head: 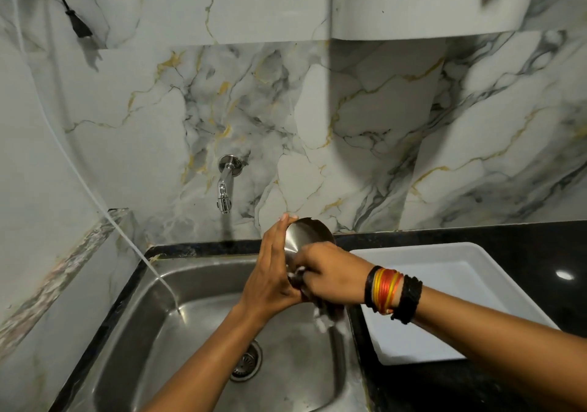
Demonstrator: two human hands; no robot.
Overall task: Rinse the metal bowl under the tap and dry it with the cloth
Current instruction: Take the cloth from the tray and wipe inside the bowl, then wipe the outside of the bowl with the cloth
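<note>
The metal bowl (306,232) is held on its edge above the sink's right side. My left hand (273,268) clasps it along its left rim, fingers pointing up. My right hand (330,276) presses a bunched cloth (324,318) against the bowl's lower part; the cloth, dark and white, hangs out under the hand. The chrome tap (225,186) juts from the wall to the upper left of the bowl, and no water shows under it.
The steel sink (197,326) has a drain (247,361) at its middle. A white tray (444,297) lies on the black counter (540,253) to the right. A thin white hose (104,211) runs down into the sink. A black plug (77,24) hangs at upper left.
</note>
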